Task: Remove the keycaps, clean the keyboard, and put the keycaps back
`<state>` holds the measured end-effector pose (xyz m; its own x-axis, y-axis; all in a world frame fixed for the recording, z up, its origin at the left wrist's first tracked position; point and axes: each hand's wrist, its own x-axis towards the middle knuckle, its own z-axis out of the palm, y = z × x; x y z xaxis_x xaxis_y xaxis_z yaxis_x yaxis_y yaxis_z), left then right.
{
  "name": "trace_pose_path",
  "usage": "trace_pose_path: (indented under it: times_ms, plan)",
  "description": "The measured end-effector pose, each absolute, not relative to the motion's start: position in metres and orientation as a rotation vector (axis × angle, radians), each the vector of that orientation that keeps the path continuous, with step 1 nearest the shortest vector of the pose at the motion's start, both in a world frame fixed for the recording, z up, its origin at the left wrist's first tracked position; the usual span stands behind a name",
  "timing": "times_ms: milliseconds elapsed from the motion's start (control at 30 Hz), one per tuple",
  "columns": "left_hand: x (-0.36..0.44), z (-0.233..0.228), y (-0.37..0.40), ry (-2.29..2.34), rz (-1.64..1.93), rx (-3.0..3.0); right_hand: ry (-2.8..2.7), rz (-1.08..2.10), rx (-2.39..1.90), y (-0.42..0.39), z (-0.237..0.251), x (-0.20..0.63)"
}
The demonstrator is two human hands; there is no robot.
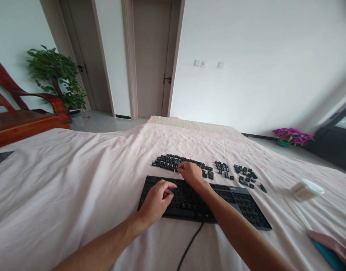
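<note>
A black keyboard [243, 205] with its keycaps removed lies on a pale pink cloth. My left hand [157, 201] rests on the keyboard's left part, fingers curled, index finger pressing down. My right hand [191, 173] reaches past the keyboard's far edge to a row of loose black keycaps [167, 162], fingertips touching them; whether it pinches one is hidden. More loose keycaps [245, 174] lie scattered to the right.
The keyboard's black cable [190, 244] runs toward me. A white round container of cotton swabs [305, 190] and a pink-and-blue object [331, 246] lie at the right. A wooden chair [23, 116], potted plant [56, 75] and doors stand behind the table.
</note>
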<state>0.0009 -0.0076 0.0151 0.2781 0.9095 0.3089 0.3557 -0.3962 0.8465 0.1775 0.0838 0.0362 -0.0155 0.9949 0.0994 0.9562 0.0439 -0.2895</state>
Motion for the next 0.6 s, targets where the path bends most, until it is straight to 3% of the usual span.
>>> trace_pose_path:
  times_ms: [600]
  plan:
    - [0.0009,0.0167,-0.0089,1.135,1.061,1.924,-2.098,0.140,-2.020,0.0822,0.0344,0.1728]
